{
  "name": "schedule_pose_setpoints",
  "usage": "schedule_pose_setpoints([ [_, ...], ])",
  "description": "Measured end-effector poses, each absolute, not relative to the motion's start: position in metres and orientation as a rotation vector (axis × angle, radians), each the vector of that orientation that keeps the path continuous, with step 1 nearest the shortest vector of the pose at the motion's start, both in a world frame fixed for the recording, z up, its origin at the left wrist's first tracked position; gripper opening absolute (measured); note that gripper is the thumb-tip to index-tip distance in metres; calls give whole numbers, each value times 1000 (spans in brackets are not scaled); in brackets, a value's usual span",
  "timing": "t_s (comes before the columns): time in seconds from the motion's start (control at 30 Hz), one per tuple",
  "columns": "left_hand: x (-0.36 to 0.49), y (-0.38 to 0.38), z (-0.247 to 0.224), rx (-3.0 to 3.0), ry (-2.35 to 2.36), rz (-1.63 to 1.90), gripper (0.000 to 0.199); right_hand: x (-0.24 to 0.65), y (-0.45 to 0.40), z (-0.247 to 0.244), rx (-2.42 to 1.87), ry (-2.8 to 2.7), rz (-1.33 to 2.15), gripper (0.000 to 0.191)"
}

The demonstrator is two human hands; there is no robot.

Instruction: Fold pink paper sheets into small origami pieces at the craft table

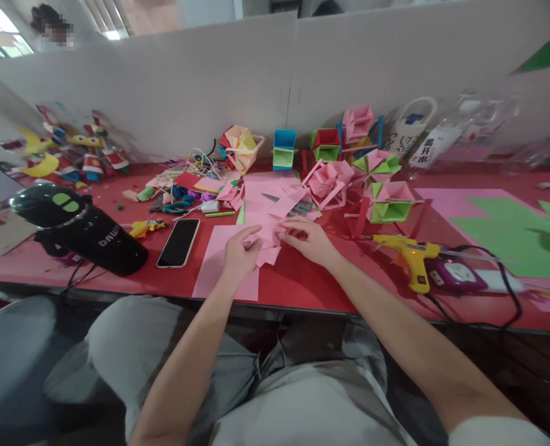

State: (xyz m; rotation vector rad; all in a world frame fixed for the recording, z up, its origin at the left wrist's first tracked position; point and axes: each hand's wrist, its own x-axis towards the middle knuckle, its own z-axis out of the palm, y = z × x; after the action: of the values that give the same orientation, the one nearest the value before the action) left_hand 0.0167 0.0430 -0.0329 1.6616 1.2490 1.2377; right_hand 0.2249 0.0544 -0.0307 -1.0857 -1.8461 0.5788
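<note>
Left hand (243, 249) and right hand (308, 240), fingertips of each pinched on opposite sides of a folded pink paper (269, 240), near the red bench's (309, 288) front edge, black phone (178, 243) lying to the left.

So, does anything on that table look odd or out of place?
I see no spill. The messiest spot is the heap of paper scraps, jumbled together behind the phone. Also, the yellow glue gun lies on its side with a small light glowing, so it's probably powered.
</note>
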Motion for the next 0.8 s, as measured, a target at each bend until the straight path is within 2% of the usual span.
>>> schedule_pose_setpoints([
  [0.3,16,42,-34,1660,1223,1253,33,225,58,-37,-1117,-1777,621,30],
  [0.6,15,40,-31,1554,1268,1270,36,227,55,-28,-1125,-1798,508,20],
  [0.8,17,39,-32,1626,1230,1289,34,223,52,-26,-1121,-1704,608,26],
])
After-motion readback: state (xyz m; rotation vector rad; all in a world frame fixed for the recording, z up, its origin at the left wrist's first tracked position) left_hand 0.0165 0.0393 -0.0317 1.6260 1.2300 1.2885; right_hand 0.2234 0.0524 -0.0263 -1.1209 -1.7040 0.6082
